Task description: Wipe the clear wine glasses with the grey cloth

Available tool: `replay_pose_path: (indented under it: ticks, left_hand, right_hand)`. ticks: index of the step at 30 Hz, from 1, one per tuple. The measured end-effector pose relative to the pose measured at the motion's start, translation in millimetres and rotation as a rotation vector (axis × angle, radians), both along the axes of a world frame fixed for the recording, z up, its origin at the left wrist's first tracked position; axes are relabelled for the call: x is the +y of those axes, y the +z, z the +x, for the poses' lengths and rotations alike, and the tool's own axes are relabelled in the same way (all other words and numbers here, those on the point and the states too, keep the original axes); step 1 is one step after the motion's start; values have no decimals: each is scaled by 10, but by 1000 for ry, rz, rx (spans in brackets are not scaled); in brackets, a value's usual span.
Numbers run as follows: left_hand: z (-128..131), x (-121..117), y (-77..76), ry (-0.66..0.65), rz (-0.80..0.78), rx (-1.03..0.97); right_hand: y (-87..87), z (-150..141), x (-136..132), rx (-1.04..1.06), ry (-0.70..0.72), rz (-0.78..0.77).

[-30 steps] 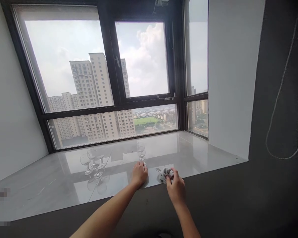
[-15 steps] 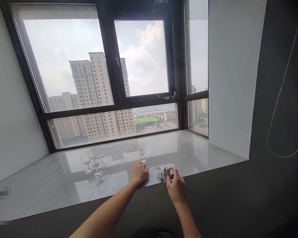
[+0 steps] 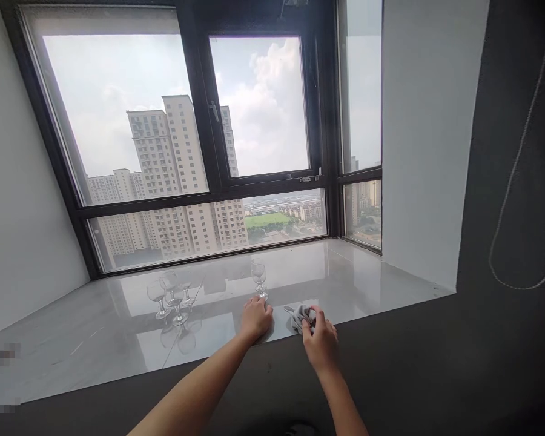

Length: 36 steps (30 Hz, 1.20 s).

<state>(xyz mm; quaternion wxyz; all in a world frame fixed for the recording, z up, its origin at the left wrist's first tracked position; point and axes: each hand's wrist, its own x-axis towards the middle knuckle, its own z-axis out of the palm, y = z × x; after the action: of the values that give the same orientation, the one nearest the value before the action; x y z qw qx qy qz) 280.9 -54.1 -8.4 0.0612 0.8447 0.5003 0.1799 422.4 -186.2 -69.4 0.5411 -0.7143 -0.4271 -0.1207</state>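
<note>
Right hand [image 3: 320, 344], one, and cloth [image 3: 299, 318], one: shifted very slightly leftward since the earlier frame; no clear shift is seen in the left hand [image 3: 257, 319] or the glasses.

Stemmed glasses, clear, five in all. Four [image 3: 174, 295] are grouped upright at the left of the windowsill [image 3: 367, 290], close together, their outlines partly overlapped. One single glass [image 3: 258, 271] is set upright, well apart from the group, just beyond the fingers of the left hand.

Hands, two. Left: lowered near the sill's front edge, knuckles up; whether its grip is parted, or closed on the foot of the single glass, cannot be told, the fingertips being hidden. Right: its grip is clamped on the cloth, which is grey, bunched and held between thumb and fingers near the front edge, to the right of the left hand.

Fittings: window frame [image 3: 331, 121], dark, one; lever handle [image 3: 214, 111], one, mounted on it; looped cord [image 3: 520, 288], one, hung at far right.
</note>
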Motion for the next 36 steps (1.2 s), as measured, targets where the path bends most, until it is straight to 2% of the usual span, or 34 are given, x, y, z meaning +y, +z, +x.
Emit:
replay_pose_path:
  ticks: [8,25,32,36]
  left_hand:
    - [1,-23,20,-13,7,1]
    - [-10,-60,44,-20,7,-11]
    - [-39,-138,70,29,64,-14]
    - [-130,-176,86,-47,72,22]
  right_hand:
    - [50,-25,-40,-3,-11,4]
    - [29,-19,-43,-2,3,-10]
    - [-1,-9,-17,-14,-5,30]
    - [-60,17,13,-16,2,43]
